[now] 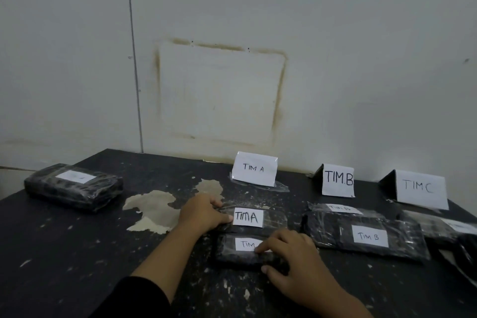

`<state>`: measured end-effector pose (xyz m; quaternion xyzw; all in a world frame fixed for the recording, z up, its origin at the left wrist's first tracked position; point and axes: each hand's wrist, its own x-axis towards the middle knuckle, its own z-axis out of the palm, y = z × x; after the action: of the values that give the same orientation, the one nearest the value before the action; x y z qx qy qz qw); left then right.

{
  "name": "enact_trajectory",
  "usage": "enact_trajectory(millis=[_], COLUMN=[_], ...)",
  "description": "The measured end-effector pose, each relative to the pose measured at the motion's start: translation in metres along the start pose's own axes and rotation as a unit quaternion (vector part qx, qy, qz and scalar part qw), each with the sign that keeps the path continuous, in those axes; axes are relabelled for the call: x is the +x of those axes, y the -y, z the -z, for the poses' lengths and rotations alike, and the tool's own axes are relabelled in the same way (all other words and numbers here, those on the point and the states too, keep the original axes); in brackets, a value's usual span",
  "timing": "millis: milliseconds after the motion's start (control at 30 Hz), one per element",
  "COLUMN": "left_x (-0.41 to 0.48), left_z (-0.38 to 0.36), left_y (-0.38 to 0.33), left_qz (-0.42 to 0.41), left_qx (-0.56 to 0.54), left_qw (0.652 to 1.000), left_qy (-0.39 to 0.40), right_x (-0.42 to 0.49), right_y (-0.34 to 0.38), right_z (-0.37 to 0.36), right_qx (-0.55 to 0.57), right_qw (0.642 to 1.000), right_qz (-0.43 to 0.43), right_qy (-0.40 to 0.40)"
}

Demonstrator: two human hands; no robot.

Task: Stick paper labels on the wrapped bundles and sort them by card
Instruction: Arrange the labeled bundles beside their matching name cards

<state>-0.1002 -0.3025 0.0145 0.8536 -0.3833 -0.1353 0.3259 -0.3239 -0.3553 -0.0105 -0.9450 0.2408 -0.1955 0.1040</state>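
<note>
three folded cards stand along the wall, reading TIM A (254, 168), TIM.B (338, 180) and TIM C (420, 188). In front of the TIM A card sit two black wrapped bundles on the table (64, 253). The far bundle (275, 219) has a label (248, 217) saying TIMA, and the left hand (204, 212) curls round its left end, thumb right by the label. The near bundle (237, 257) shows just "TIM", the rest sits under the right hand (289, 253), fingers bent over the top, thumb on the near edge. The bundle by TIM.B (387, 240) reads TIM B; the label on the bundle far left (73, 186) isn't readable
</note>
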Motion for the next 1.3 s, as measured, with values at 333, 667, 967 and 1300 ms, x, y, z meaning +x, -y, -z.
enact_trajectory(millis=[333, 667, 967, 1300], left_x=[0.002, 0.004, 0.006, 0.002], left_z=[-0.006, 0.028, 0.102, 0.175], left_y=[-0.007, 0.023, 0.094, 0.178], left_qz=[-0.011, -0.044, -0.06, 0.008], left_qx=[0.013, 0.026, -0.007, -0.008], left_qw=[1.0, 0.998, 0.983, 0.93], left_qy=[0.008, -0.023, -0.173, -0.366], right_x=[-0.004, -0.003, 0.028, 0.117], right_y=[-0.008, 0.006, 0.052, 0.169], right_z=[0.001, 0.002, -0.009, -0.067], right_qx=[0.021, 0.053, 0.039, 0.1], right_qw=[1.0, 0.991, 0.992, 0.991], right_qz=[-0.019, -0.02, 0.027, 0.077], right_qy=[-0.011, -0.125, -0.113, 0.042])
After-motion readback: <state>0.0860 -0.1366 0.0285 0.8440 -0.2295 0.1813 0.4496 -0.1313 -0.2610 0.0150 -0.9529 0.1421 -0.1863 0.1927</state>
